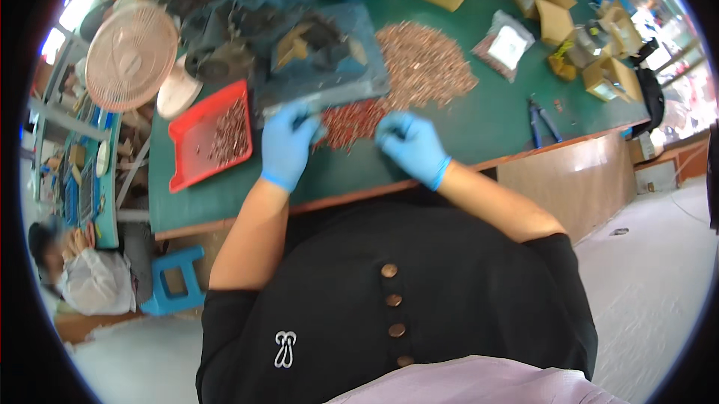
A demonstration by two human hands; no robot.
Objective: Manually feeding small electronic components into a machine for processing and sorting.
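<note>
Head view: you stand at the green table (479,123) with both hands in blue gloves down on a small patch of copper-coloured bits (352,121), which lies near the table's front edge, just in front of the dark blue machine (318,52). Your left hand (288,146) rests at the left end of that patch with the fingers curled toward it, and your right hand (408,146) lies at the right end, fingers bent down onto the bits; whether either hand is pinching a piece or only pressing on the heap is too small to tell. By the look of it, you are sorting or picking through this small patch, so the next move seems to call for a fine pinch on a single bit without scattering its neighbours. Counted: two gloved hands, one small patch under them, one large heap of the same bits (423,63) farther back on the table to the right of the machine, and one red tray (183,134) at the table's left end with more bits in it. One pair of blue-handled pliers (541,121) lies on the table to the right, well apart from your hands.
</note>
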